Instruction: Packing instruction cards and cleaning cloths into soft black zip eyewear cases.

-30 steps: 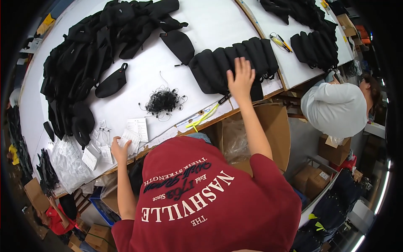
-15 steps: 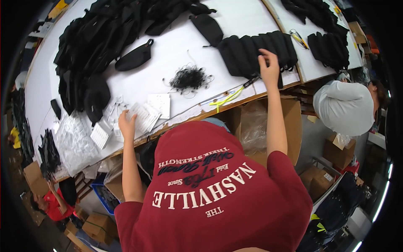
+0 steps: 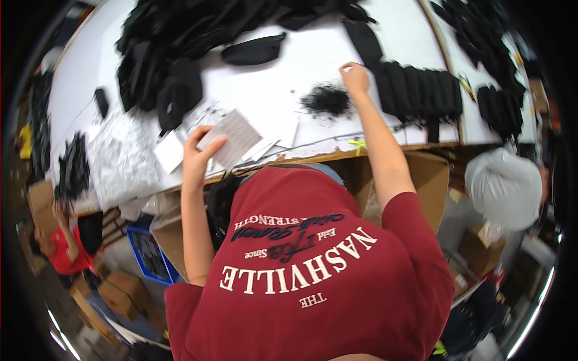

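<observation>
L hand (image 3: 201,149) clamped on card (image 3: 236,138), table's (image 3: 253,87) near edge; R hand (image 3: 355,78) by string pile (image 3: 325,100), grip unclear. Done, apparently: bag row (image 3: 415,92). Remaining: bag heap (image 3: 180,33), qty unclear.

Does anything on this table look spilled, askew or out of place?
One mild oddity: the thin black strings lie in a loose tangle near the right hand, untidy compared with the neat row of black pouches. No spill stands out.

- The fisheye head camera looks steeply down from the wearer's head.
- It faces the table (image 3: 241,84), spread toward 12 o'clock.
- The shirt (image 3: 319,265), at 6 o'clock, is close below.
</observation>
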Available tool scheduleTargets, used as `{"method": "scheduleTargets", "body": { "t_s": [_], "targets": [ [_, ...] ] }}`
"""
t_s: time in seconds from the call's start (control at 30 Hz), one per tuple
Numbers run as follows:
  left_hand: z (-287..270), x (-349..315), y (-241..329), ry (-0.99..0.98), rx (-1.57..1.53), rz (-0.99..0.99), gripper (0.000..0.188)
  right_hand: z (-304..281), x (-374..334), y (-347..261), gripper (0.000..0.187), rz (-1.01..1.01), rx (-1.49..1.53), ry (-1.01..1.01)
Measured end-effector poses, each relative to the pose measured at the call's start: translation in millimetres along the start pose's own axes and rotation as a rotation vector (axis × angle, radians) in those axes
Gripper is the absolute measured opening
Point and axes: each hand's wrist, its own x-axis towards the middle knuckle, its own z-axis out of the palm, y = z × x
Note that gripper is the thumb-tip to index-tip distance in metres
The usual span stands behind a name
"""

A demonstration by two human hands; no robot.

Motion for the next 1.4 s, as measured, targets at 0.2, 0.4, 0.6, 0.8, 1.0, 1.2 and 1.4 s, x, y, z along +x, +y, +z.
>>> {"method": "scheduleTargets", "body": {
  "t_s": [0.2, 0.4, 0.6, 0.8, 1.0, 1.2, 1.4],
  "targets": [
    [16.3, -15.8, 23.4, 0.004, -0.312, -0.046, 0.02, 22.3, 16.1, -7.2, 0.029, -0.177, -0.421, -0.172],
    [32.1, -19.6, 16.8, -0.048, -0.518, -0.134, 0.016, 1.5, 23.7, -10.4, 0.023, -0.287, -0.232, -0.352],
    [61.5, -21.6, -7.8, -0.006, -0.585, -0.248, 0.021, -84.2, -11.5, -67.6, 0.013, -0.083, 0.972, -0.414],
    [103.2, -34.4, -10.1, -0.115, -0.069, -0.141, 0.068, -105.5, -4.0, -73.4, 0.016, -0.344, 0.882, -0.273],
    [101.0, -57.2, -22.2, 0.112, -0.21, -0.127, 0.052, -116.1, -15.7, -120.3, 0.013, -0.331, 0.74, -0.233],
    [85.2, -77.6, -5.9, 0.388, -0.397, 0.078, 0.023, -132.2, -129.1, -178.7, 0.007, -0.386, 0.61, -0.69],
    [82.8, -84.1, 33.3, 0.486, -0.477, 0.084, 0.015, -117.6, -189.1, -196.5, 0.008, -0.736, 0.634, -0.773]
  ]
}}
